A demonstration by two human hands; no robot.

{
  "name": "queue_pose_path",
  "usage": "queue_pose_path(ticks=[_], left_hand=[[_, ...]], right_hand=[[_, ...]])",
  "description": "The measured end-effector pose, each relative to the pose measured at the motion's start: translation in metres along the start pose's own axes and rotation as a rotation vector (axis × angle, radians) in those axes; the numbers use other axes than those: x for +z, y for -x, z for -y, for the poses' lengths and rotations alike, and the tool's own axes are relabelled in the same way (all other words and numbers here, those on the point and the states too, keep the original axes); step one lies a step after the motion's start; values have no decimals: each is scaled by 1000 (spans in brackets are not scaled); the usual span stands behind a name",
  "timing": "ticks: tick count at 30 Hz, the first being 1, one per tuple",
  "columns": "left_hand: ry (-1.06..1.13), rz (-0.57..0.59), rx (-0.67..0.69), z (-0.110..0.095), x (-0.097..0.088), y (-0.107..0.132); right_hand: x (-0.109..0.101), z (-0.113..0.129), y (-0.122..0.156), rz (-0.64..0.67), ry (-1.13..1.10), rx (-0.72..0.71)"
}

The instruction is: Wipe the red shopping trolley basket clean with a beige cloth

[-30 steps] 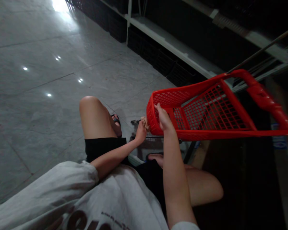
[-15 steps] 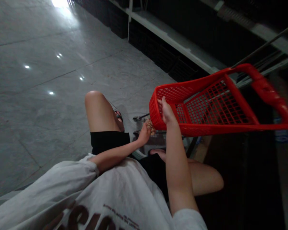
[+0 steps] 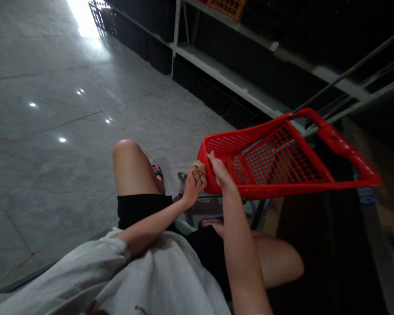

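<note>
My left hand (image 3: 192,186) is closed around a crumpled tan cloth (image 3: 199,173), pressed to the outside of the narrow end wall of a red plastic shopping cart (image 3: 276,191). The cart has lattice sides and a long handle on the right. My right arm reaches over its near side. There my right hand (image 3: 220,173) grips the rim of the same end wall, some fingers hidden. The cart's interior holds nothing I can see.
Grey glossy floor tiles (image 3: 52,166) spread to the left. A white metal shelf rack (image 3: 223,72) with dark crates (image 3: 216,94) beneath it runs along the far side. My bare knees frame the cart's narrow end. An orange crate (image 3: 228,6) sits on an upper shelf.
The view has tilted up, so the floor and shelves sit lower. My left hand has moved the cloth upward along the cart's end wall. My right hand stays at the rim.
</note>
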State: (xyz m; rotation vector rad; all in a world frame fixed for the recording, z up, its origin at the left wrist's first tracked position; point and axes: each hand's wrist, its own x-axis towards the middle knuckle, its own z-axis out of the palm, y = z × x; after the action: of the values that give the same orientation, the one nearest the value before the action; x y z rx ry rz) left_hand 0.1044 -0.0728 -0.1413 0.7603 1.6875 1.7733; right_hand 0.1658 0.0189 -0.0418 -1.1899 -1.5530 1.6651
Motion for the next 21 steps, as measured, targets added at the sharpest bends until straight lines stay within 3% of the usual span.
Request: queue_pose_path(ticks=[2,5,7,10,14,17,19,21], left_hand=[[-11,-76,-66,14,-7,-15],[36,-95,27,-2,-7,-62],[162,23,97,-24,-1,-95],[393,251,9,-40,2,-122],[478,426,-190,-16,-21,-101],[413,402,-307,3,-41,-70],[379,382,-318,0,-43,-55],[382,393,-209,-19,-33,-50]], right_hand=[[-2,0,16,22,53,-52],[-7,-1,43,146,89,-61],[-9,-1,58,230,99,-44],[-13,0,74,300,139,-22],[-27,6,86,373,235,34],[-47,8,93,460,280,107],[-57,4,95,475,263,141],[-61,-6,94,345,170,110]])
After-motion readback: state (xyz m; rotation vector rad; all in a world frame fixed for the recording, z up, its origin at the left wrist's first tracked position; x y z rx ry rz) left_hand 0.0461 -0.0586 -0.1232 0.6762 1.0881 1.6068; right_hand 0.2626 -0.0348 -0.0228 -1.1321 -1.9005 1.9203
